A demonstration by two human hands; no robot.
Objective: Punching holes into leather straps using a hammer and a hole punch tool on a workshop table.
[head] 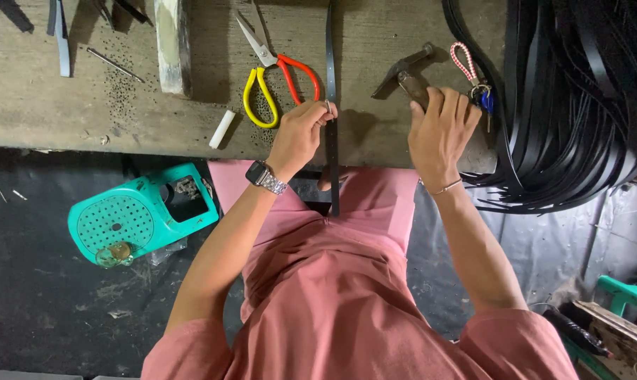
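Left hand (299, 134) pinched the black strap (330, 84) lying upright across the desk (44, 105). Right hand (439, 130) gripped the hammer (406, 74), apparently closed around its handle.

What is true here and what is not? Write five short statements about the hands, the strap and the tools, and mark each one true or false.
1. The left hand pinches a narrow black strap lying on the bench. True.
2. The right hand holds the scissors. False: its grip is on a hammer.
3. The scissors have one yellow and one red handle loop. True.
4. The pile of black strips lies beside the left hand. False: it lies beyond the right hand.
5. A wristwatch sits on the right wrist. False: it is on the left wrist.
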